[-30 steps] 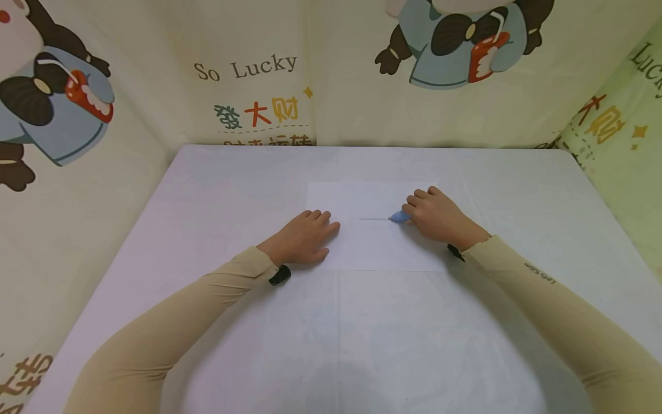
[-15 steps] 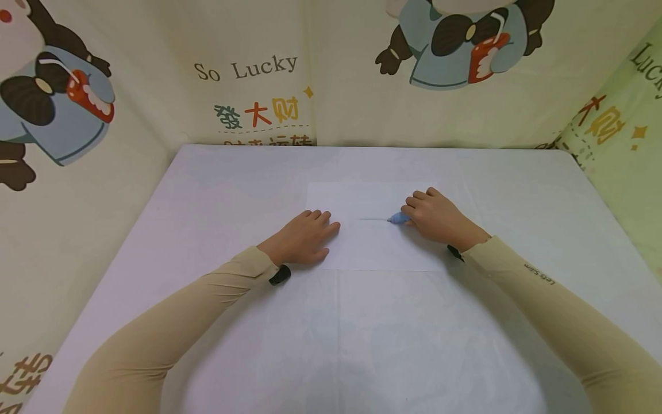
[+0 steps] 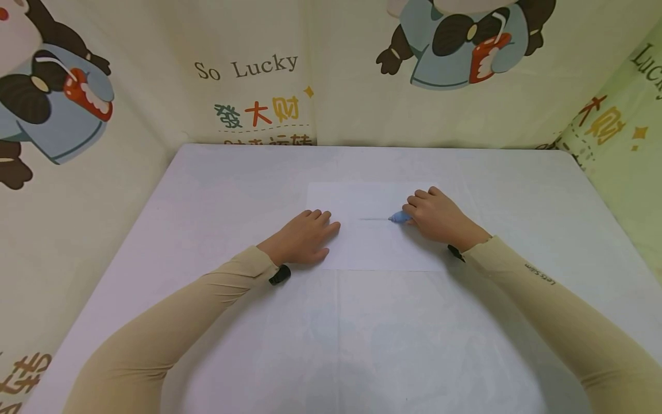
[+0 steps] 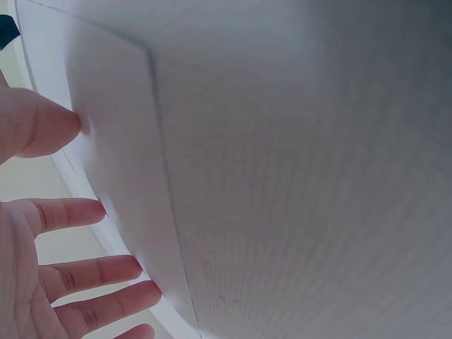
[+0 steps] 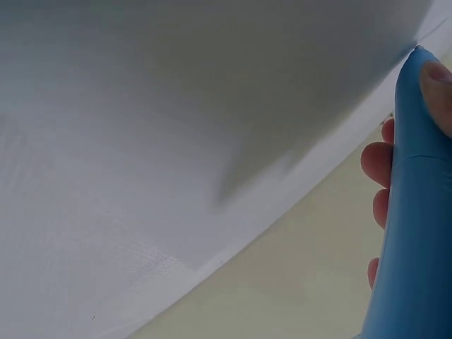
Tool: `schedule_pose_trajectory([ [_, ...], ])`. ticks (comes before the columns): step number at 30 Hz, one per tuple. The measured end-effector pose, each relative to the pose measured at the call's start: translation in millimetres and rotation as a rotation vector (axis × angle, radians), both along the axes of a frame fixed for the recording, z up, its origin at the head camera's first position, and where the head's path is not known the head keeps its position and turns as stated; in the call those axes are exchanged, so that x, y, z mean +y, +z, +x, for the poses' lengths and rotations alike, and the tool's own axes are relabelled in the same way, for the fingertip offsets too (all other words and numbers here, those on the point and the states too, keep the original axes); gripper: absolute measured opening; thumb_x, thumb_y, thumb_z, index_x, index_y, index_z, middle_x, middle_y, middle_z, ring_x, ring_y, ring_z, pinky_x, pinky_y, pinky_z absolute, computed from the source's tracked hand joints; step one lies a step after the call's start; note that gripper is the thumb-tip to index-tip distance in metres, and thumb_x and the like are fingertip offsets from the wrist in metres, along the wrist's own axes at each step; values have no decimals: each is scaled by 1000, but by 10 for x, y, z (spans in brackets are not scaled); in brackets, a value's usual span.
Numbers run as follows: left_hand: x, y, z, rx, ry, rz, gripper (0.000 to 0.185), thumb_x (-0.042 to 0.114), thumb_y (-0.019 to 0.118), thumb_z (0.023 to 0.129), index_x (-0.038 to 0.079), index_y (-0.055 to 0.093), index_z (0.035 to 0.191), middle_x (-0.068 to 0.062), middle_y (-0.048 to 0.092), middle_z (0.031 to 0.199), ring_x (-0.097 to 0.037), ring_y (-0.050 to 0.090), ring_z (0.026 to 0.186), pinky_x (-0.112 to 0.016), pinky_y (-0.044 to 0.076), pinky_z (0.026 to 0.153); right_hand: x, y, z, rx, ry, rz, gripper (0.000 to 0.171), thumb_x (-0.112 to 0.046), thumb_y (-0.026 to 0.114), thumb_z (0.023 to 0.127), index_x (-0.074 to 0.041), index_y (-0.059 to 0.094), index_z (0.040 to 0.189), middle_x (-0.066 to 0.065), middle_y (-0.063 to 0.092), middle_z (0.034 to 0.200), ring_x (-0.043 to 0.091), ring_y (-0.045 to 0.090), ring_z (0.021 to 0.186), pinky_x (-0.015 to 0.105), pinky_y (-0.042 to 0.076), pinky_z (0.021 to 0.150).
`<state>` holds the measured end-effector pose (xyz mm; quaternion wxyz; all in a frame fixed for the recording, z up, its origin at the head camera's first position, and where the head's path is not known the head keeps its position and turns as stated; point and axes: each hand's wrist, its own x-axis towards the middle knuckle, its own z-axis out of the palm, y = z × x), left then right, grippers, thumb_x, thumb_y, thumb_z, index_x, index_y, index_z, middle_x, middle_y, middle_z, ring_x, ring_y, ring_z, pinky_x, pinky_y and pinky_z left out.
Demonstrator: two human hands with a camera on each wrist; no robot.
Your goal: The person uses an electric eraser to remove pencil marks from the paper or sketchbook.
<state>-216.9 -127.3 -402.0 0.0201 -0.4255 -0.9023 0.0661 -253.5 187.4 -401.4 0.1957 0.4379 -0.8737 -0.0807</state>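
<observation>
A white sheet of paper [image 3: 372, 201] lies flat on the white table [image 3: 331, 345]. My left hand [image 3: 305, 237] rests flat on the sheet's left edge with straight fingers [image 4: 67, 212], pressing the paper [image 4: 120, 176] down. My right hand [image 3: 437, 217] grips a light blue pen [image 3: 399, 217] whose tip touches the sheet at the right end of a faint blue line [image 3: 373, 219]. In the right wrist view the blue pen [image 5: 413, 212] fills the right side with fingers [image 5: 378, 162] curled round it.
Cartoon-printed cloth walls [image 3: 258, 75] close the table in at the back and both sides. Both arms wear beige sleeves [image 3: 155, 328]. A fold line runs across the tablecloth [image 3: 258, 270].
</observation>
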Motion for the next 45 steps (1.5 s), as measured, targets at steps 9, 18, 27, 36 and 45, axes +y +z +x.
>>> schedule_pose_trajectory([
  [9, 8, 3, -1, 3, 4, -9, 40, 31, 54, 88, 9, 50, 121, -11, 56, 110, -26, 56, 95, -40, 46, 87, -15, 22, 10, 0, 32, 5, 24, -19, 77, 74, -2, 65, 86, 9, 62, 80, 25, 56, 77, 36, 40, 66],
  [18, 13, -19, -4, -6, 12, -18, 42, 31, 53, 88, 10, 49, 124, -12, 55, 114, -27, 55, 99, -41, 46, 89, -6, -6, 6, 16, 14, 4, 23, -20, 76, 75, -3, 63, 86, 9, 61, 78, 25, 56, 77, 36, 40, 67],
  [27, 15, -24, -4, -17, 23, -27, 43, 32, 53, 88, 11, 49, 125, -11, 55, 115, -27, 55, 100, -41, 45, 90, -12, -17, 9, 6, 7, 13, 23, -20, 75, 76, -3, 64, 87, 9, 62, 81, 26, 57, 79, 37, 41, 67],
  [36, 14, -37, 1, -19, 25, -27, 44, 32, 53, 88, 10, 49, 126, -12, 55, 117, -27, 56, 101, -41, 45, 91, -6, -36, 3, 18, 19, 8, 23, -20, 76, 76, -3, 64, 86, 9, 62, 79, 25, 56, 77, 36, 40, 67],
  [45, 11, -30, -2, -5, 18, -24, 43, 32, 53, 88, 11, 50, 125, -11, 55, 113, -26, 55, 98, -40, 46, 88, -6, -24, 5, 18, 9, 3, 22, -18, 76, 75, -3, 63, 85, 9, 61, 78, 25, 55, 75, 36, 40, 66],
])
